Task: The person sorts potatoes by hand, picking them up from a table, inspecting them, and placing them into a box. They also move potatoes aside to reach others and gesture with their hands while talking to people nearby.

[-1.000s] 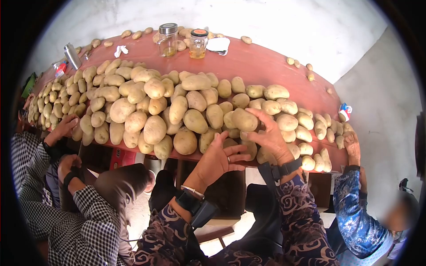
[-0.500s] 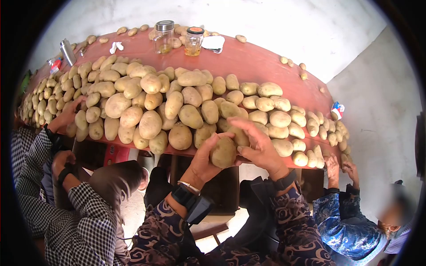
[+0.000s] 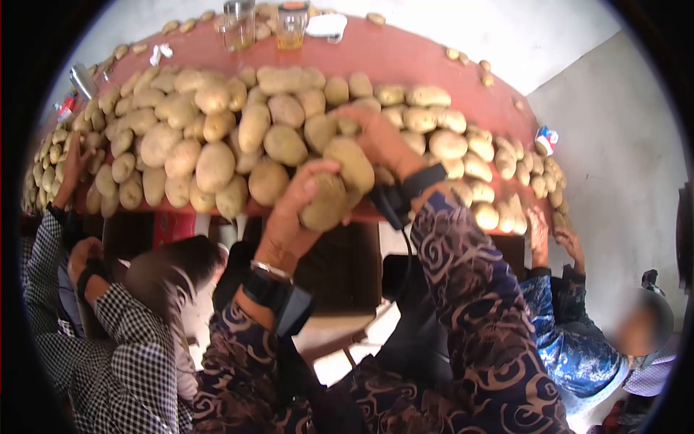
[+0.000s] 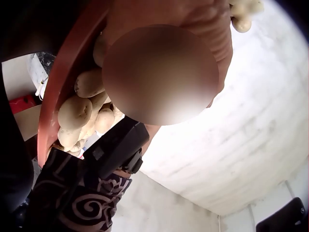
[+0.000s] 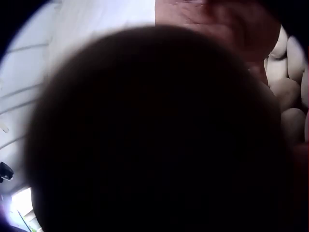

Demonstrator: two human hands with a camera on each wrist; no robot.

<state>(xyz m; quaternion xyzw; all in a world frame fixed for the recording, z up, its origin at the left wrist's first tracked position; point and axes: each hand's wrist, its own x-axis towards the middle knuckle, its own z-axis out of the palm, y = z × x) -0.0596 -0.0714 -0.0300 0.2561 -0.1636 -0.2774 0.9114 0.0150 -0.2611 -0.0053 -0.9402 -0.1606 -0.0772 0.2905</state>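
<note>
Here, at the far left of the head view, a person in a black-and-white checked shirt (image 3: 123, 362) is reaching a hand up to the left end of the long reddish-brown wooden table (image 3: 405, 54), whose near half is lying under a broad heap of pale yellow-brown potatoes (image 3: 195, 137). Toward the middle, the left hand (image 3: 293, 210) is rising from a dark patterned sleeve with a black wrist-worn camera strap (image 3: 271, 293); its fingers and thumb are curling around a rounded tan potato (image 3: 325, 204), gripping it just at the table's near edge, in front of the heap. In the left wrist view that potato (image 4: 159, 72) is filling the frame, blurred, with the fingers (image 4: 203, 19) wrapping over its top. Just right of it, the right hand (image 3: 379, 141) is lying over an oblong pale potato (image 3: 350, 163) that is touching the first one; the fingers are bending around it, holding it against the heap. The right wrist view is mostly dark, so the grip cannot be told from there. Behind, two clear glass jars (image 3: 264, 22) are standing near the table's far edge. At the far right, a person in a blue patterned sleeve (image 3: 571, 340) is touching the table's end, beside a small red, white and blue packet (image 3: 546, 139).
</note>
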